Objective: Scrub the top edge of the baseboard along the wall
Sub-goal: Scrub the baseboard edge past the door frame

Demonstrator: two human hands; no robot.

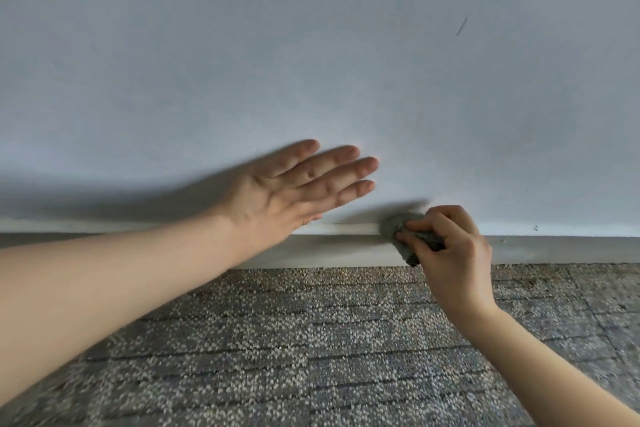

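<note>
The baseboard point(554, 249) runs as a pale strip straight across the view, at the foot of the light wall point(311, 45) and just above the grey speckled carpet point(311, 340). The right hand point(450, 253) is clenched round a grey-green scrub pad point(398, 227), fingers and thumb pinching it. The pad sits on the top edge of the baseboard, right of the middle, and hangs down over its front face. Part of the pad is hidden under the fingers.

The left hand point(294, 191) is released: its fingers are straight and close together, pointing to the right, and it holds nothing. It lies flat against the wall just above the baseboard, with its heel crossing the top edge and its shadow close under it. The two hands are near each other but apart, with a short bare stretch of the top edge between them.

Higher on the wall, to the right, there is a short dark slanted mark point(461, 26). A few small specks point(535, 227) sit near the top edge, further right.
</note>
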